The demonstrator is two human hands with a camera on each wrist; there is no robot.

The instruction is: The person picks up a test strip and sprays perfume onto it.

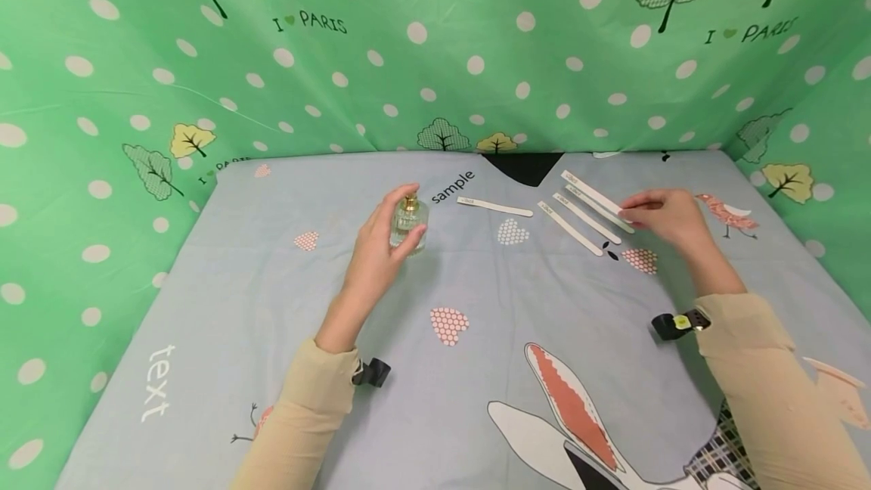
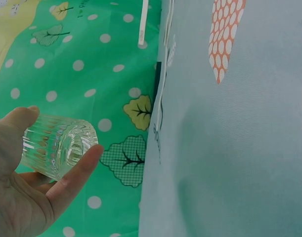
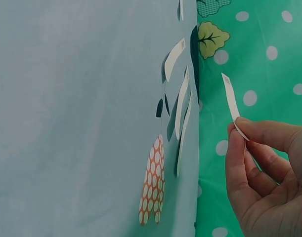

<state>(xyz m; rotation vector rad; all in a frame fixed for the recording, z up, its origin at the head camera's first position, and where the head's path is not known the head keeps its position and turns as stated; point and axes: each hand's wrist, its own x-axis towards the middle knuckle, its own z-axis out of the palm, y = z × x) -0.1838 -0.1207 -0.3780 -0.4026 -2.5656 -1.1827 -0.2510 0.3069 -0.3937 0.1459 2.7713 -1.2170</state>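
My left hand (image 1: 370, 259) grips a clear glass perfume bottle (image 1: 401, 222) with a gold neck, thumb and fingers round its sides. In the left wrist view the ribbed glass and thick base of the bottle (image 2: 59, 143) face the camera. My right hand (image 1: 672, 219) pinches the near end of a white paper test strip (image 1: 589, 190) between thumb and index finger. The right wrist view shows this strip (image 3: 231, 101) raised off the cloth and slightly bent. Just beside it lie several similar strips (image 1: 570, 228), roughly parallel, with small print at their far ends.
A single white strip (image 1: 494, 207) lies apart, between the bottle and the group. The table has a grey-blue printed cloth (image 1: 408, 414) with hearts and a rabbit. Behind and at both sides hangs a green dotted curtain (image 1: 381, 89). Each wrist carries a small black camera (image 1: 672, 326).
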